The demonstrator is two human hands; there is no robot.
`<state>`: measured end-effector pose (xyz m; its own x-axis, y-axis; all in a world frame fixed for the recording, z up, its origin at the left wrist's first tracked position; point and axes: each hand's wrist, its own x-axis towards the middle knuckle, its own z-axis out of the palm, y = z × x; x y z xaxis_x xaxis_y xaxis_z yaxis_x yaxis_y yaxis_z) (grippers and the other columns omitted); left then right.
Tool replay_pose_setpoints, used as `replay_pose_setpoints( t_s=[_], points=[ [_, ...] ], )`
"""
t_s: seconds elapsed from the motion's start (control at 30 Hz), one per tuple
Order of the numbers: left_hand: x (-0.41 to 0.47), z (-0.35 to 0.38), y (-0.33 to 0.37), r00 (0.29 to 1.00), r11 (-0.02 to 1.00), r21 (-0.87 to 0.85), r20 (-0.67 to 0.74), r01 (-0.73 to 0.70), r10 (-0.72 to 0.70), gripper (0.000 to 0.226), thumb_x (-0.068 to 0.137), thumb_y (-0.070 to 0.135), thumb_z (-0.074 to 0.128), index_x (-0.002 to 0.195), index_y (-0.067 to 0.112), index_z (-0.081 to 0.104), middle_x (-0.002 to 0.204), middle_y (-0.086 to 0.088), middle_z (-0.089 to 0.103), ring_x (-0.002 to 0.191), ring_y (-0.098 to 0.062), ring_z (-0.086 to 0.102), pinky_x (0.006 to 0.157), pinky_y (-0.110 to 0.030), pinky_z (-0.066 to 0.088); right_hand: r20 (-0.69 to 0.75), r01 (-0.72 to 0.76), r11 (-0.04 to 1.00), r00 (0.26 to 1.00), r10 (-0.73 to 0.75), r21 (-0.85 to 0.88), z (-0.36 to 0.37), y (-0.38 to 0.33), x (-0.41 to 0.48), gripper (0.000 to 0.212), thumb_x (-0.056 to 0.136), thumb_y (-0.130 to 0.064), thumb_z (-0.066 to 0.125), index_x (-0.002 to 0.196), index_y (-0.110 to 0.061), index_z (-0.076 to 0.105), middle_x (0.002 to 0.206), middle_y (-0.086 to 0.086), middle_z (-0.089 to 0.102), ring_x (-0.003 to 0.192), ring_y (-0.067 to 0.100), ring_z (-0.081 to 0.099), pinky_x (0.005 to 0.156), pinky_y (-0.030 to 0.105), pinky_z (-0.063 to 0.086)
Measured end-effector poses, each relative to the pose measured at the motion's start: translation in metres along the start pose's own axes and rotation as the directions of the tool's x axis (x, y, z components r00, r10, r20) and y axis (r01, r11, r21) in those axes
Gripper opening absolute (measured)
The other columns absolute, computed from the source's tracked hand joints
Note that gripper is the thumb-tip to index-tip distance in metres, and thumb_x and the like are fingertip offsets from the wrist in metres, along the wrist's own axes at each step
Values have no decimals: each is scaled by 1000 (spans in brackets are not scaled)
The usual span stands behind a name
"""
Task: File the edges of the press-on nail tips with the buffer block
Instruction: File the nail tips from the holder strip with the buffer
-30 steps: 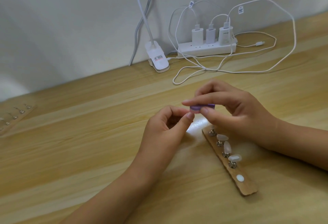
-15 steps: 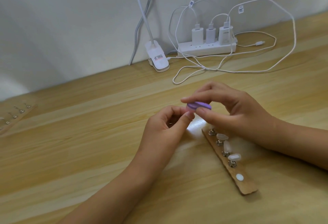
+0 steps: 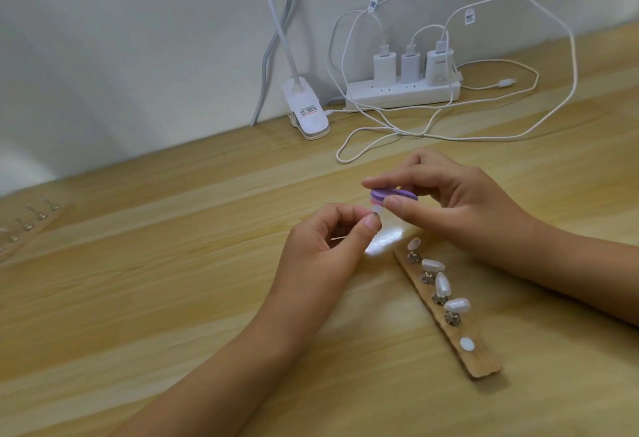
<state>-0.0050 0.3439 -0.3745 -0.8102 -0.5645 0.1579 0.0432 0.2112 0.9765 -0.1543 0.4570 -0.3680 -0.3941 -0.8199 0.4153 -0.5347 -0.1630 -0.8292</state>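
Observation:
My right hand [image 3: 460,201] pinches a small purple buffer block [image 3: 394,194] between thumb and forefinger above the table. Just under its left end, my left hand [image 3: 325,250] pinches a small white nail tip on a metal stand [image 3: 480,210] between thumb and forefinger; the tip touches the block's underside. To the right lies a wooden holder strip [image 3: 477,360] carrying several white nail tips [image 3: 433,265] on metal stands and one bare white pad [image 3: 466,344].
The wooden table [image 3: 173,298] meets a white wall at the back. A white power strip [image 3: 403,92] with three chargers and looping cables [image 3: 553,104] sits behind my hands, beside a white lamp clip [image 3: 307,113]. Another strip with metal stands [image 3: 27,225] lies at far left.
The buffer block has tilted and shifted slightly left over the nail tip, and my right hand has turned with it. My left hand has stayed in place.

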Motion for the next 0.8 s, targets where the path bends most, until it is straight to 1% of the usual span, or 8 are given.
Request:
replay_pose_setpoints(
  t_s=[0.13, 0.23, 0.33, 0.43, 0.5, 0.57, 0.7, 0.8],
  points=[
    [1, 0, 0, 1000, 1000, -11, 5, 9, -9, 6, 90, 19, 67, 89, 16, 72, 82, 5, 71, 78, -3, 62, 73, -12, 48, -31, -5, 994, 999, 8, 108, -2, -1, 0, 27, 86, -25, 68, 111, -20, 72, 93, -13, 60, 85, 9, 58, 83, 19, 48],
    [1, 0, -1, 1000, 1000, -3, 19, 4, -4, 8, 91, 19, 66, 91, 13, 72, 81, 4, 69, 77, -4, 60, 73, -15, 47, 48, 48, 997, 998, -51, 55, 2, -3, -3, 26, 88, -21, 67, 112, -17, 71, 95, -9, 60, 89, 11, 60, 85, 17, 45],
    [2, 0, -2, 1000, 1000, 4, 14, -3, 3, 6, 91, 17, 67, 88, 17, 72, 79, 6, 70, 75, -2, 61, 72, -13, 48, 27, -6, 1000, 1000, 6, 26, 2, -1, -2, 25, 85, -28, 66, 109, -22, 72, 91, -3, 58, 87, 11, 59, 85, 17, 42],
    [2, 0, -1, 1000, 1000, 12, 21, -11, 11, 8, 91, 18, 66, 91, 13, 72, 86, -4, 73, 79, -5, 62, 75, -17, 48, 10, 95, 995, 995, -95, -14, 5, -5, -5, 24, 87, -21, 68, 111, -20, 71, 91, 1, 57, 88, 11, 57, 86, 17, 43],
    [3, 0, -1, 1000, 1000, 10, 13, -3, 3, 7, 91, 17, 66, 89, 15, 72, 81, 2, 71, 77, -4, 61, 73, -15, 48, 11, 92, 995, 996, -92, -30, 5, -4, -5, 25, 87, -23, 68, 112, -22, 70, 93, 3, 58, 90, 11, 57, 87, 18, 43],
    [2, 0, -1, 1000, 1000, 5, 5, 2, -2, 7, 91, 16, 66, 86, 17, 71, 77, 8, 69, 74, -3, 61, 71, -13, 48, 8, 48, 999, 999, -48, -14, 4, -2, -4, 26, 86, -28, 67, 111, -25, 70, 92, 1, 58, 90, 12, 57, 88, 20, 43],
    [2, 0, -1, 1000, 1000, 9, 21, -9, 9, 9, 91, 18, 66, 91, 12, 72, 81, -1, 71, 77, -5, 61, 74, -18, 47, 22, 117, 993, 993, -116, -23, 5, -2, -5, 27, 86, -23, 67, 113, -22, 69, 93, 4, 57, 90, 19, 57, 89, 25, 46],
    [3, 0, -2, 1000, 1000, 16, 5, -6, 6, 7, 91, 18, 66, 85, 17, 72, 76, 9, 68, 74, -3, 59, 70, -14, 47, 10, 72, 997, 997, -71, -9, 3, 1, -3, 25, 87, -28, 68, 112, -25, 69, 97, 2, 61, 90, 16, 58, 91, 33, 48]
  ],
)
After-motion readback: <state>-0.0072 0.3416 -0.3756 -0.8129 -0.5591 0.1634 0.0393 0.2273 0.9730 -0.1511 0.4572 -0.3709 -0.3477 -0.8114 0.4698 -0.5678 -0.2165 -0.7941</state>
